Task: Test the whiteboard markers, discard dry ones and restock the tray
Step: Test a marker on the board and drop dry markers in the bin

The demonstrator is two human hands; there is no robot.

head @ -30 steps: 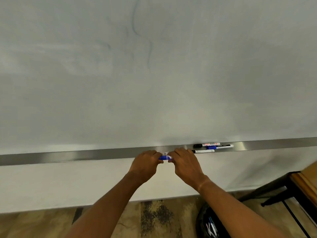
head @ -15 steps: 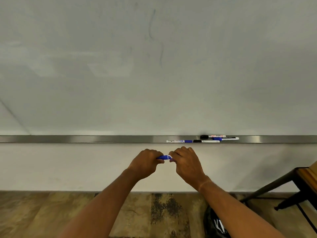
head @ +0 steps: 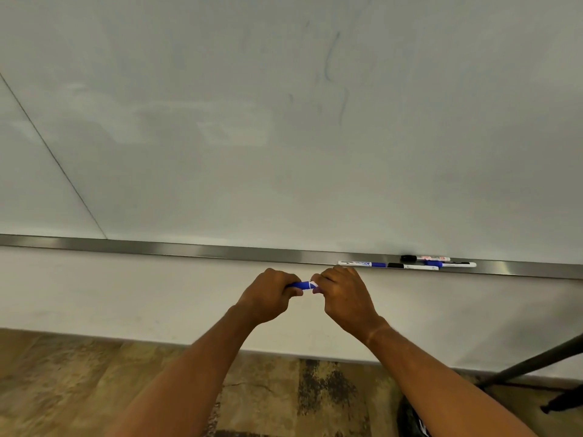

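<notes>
A blue-capped whiteboard marker with a white barrel (head: 303, 284) lies level between the left hand (head: 270, 294) and the right hand (head: 342, 296); only a short blue stretch and a sliver of white show in the gap between the two fists. Above and to the right of the right hand, a long brushed-metal marker tray (head: 189, 249) runs along the foot of the white whiteboard (head: 284, 137), which bears a faint wavy blue line. Four markers lie flat in the tray, lengthwise: a white marker with a blue end (head: 361, 264) nearest the right hand, then a black-capped white marker (head: 413, 266), a black-capped marker with a pink label (head: 424, 258) behind it, and a blue-capped white marker (head: 449, 264) farthest right.
</notes>
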